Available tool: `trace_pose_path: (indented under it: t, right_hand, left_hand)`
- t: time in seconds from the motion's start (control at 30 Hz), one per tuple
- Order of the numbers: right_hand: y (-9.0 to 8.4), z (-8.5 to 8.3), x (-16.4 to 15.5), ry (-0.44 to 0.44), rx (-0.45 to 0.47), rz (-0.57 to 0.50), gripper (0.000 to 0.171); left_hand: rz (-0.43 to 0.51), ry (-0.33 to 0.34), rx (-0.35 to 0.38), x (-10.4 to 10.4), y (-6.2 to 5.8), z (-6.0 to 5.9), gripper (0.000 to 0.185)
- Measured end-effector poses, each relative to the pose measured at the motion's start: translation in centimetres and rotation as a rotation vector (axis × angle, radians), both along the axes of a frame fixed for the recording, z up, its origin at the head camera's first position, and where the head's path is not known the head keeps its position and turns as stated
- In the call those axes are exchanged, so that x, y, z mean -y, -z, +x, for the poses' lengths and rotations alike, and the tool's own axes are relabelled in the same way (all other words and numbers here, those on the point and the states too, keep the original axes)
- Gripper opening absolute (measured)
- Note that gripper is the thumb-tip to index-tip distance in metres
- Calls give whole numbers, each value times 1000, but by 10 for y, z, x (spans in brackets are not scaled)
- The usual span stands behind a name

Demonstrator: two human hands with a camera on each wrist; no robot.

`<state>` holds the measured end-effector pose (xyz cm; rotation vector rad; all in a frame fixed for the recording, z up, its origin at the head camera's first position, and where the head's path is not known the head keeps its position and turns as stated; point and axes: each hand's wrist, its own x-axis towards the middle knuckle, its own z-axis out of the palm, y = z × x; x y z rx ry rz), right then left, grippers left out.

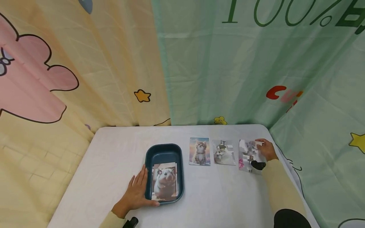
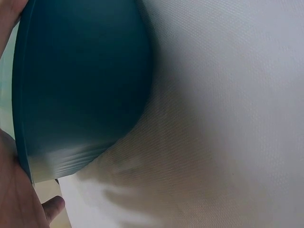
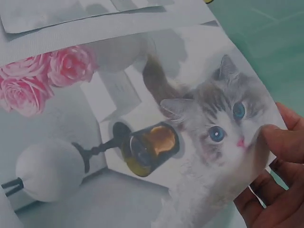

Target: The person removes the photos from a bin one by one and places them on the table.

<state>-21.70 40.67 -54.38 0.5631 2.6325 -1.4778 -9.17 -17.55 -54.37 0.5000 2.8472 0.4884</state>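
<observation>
"How are your hands?"
"My right hand (image 1: 267, 150) pinches the pale, thin rectangular cat-and-roses card (image 1: 246, 152), rightmost in its row; my left hand (image 1: 137, 191), fingers straight, touches the dark-teal rounded plastic tray (image 1: 163, 154)"
"Tip?"
"I'd pinch lightly, avoiding creases"

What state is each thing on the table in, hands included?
Teal tray: upright, uncovered.
Rodent card: face up in the tray.
Kitten-and-sky card: face up, unheld.
Middle card: face up, unheld.
Right card: face up, edge pinched.
Left hand: touching the tray.
Right hand: pinching right card.
</observation>
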Motion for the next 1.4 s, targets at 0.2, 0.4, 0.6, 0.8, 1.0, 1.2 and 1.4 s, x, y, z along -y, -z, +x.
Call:
trace_pose_path:
  t: [0.2, 0.4, 0.6, 0.8, 1.0, 1.2, 1.4]
  right_hand:
    - [-4, -4, 8, 60, -13, -33, 48]
    - [-7, -2, 32, 3, -91, -80, 45]
    - [-14, -3, 81, -123, -143, -76, 36]
    - [-23, 2, 138, -286, -175, -204, 35]
    - [-26, 10, 188, -389, -184, -270, 34]
    - [-41, 24, 235, -456, -203, -338, 29]
    - [-51, 41, 274, -505, -269, -292, 21]
  left_hand:
    - [13, -5, -33, 1, 1, 0, 143]
    - [28, -12, -7, 0, 3, 0, 144]
    - [33, -10, -18, 2, 5, 1, 144]
    - [14, 1, 13, 1, -1, -1, 144]
    - [9, 6, 55, 0, -2, -2, 144]
    - [19, -2, 49, 0, -2, -1, 144]
    - [31, 0, 36, 2, -2, -1, 144]
